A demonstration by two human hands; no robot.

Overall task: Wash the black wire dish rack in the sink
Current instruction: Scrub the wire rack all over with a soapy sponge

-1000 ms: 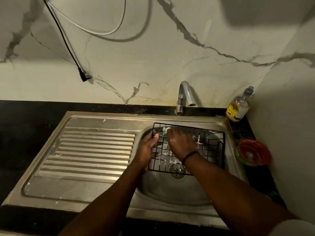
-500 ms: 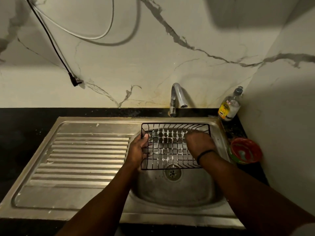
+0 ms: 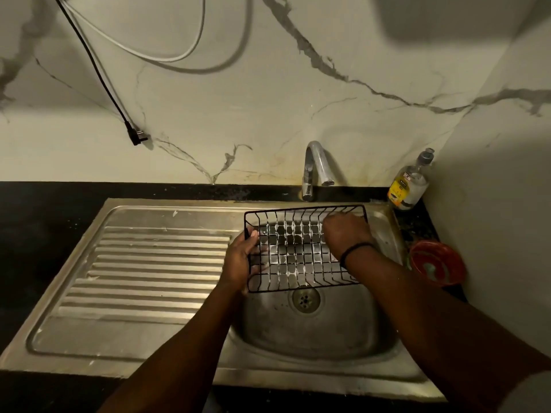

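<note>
The right hand [image 3: 346,234] has shifted rightward inside the black wire dish rack [image 3: 301,248], fingers hidden; left hand [image 3: 238,260] grips its edge.

1. A black counter [image 3: 44,234] runs along the marble-patterned wall, dark and speckled with pale flecks near the back edge.
2. Set into the counter is a stainless steel sink [image 3: 298,391], its ribbed drainboard [image 3: 149,269] on the left and the basin with a round drain [image 3: 305,299] on the right.
3. A chrome tap [image 3: 313,171] rises from the counter's back strip, behind the basin.
4. In the far right corner stands a clear bottle [image 3: 410,186] with a yellow label.
5. Just in front of the bottle, beside the sink's right rim, sits a red bowl [image 3: 436,263].
</note>
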